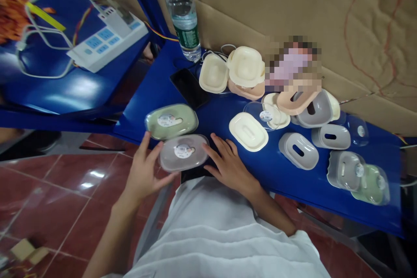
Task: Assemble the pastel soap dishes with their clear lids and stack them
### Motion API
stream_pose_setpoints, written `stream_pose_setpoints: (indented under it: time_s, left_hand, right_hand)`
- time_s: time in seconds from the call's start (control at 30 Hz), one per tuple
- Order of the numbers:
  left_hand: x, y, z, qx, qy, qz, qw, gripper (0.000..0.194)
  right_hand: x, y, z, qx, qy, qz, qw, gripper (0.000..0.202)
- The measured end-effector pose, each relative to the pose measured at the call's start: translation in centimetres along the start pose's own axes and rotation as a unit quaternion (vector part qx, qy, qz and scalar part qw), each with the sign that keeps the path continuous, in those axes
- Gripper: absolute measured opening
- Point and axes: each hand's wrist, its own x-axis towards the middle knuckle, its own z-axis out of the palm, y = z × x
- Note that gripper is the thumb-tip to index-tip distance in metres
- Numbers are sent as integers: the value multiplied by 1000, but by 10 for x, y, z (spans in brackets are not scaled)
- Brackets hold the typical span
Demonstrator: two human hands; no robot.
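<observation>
At the near table edge lies a grey soap box (183, 164) with a clear lid and a round label. My left hand (143, 171) is at its left end, fingers spread, with index finger and thumb by the rim. At the opposite end, my right hand (231, 165) has its fingers stretched out, with index finger and thumb touching or very close to the box. Just beyond lies a green soap box (189, 124), also lidded and labelled. A cream oval tray (248, 139) sits to the right of my right hand.
Grey slotted box parts (311, 163), a clear lid (254, 108) and a lidded green box (369, 193) lie rightward. Cream dishes (213, 74), a phone (189, 87) and a water bottle (185, 21) stand farther back. A power strip (100, 52) rests on the left table.
</observation>
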Motion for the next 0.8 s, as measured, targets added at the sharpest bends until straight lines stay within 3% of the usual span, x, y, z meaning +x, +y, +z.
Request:
stream_pose_setpoints:
  time_s: [0.27,0.37,0.47,0.67,0.8]
  left_hand:
    - [18,-13,-6,-45,39,-25,998,95]
    - [21,-19,-8,-48,28,-39,998,101]
    - [25,-30,-8,-114,24,-45,992,112]
    - [59,-73,-4,-242,90,-139,956,80]
    - [79,-93,-4,-263,108,-156,946,75]
  right_hand:
    - [21,-18,7,-11,-9,-4,1000,69]
    - [22,-19,9,-12,-3,-8,1000,69]
    - [21,-18,10,-3,16,-6,1000,65]
    - [20,-26,17,55,37,-12,998,48]
    - [23,-31,22,39,23,-25,999,56]
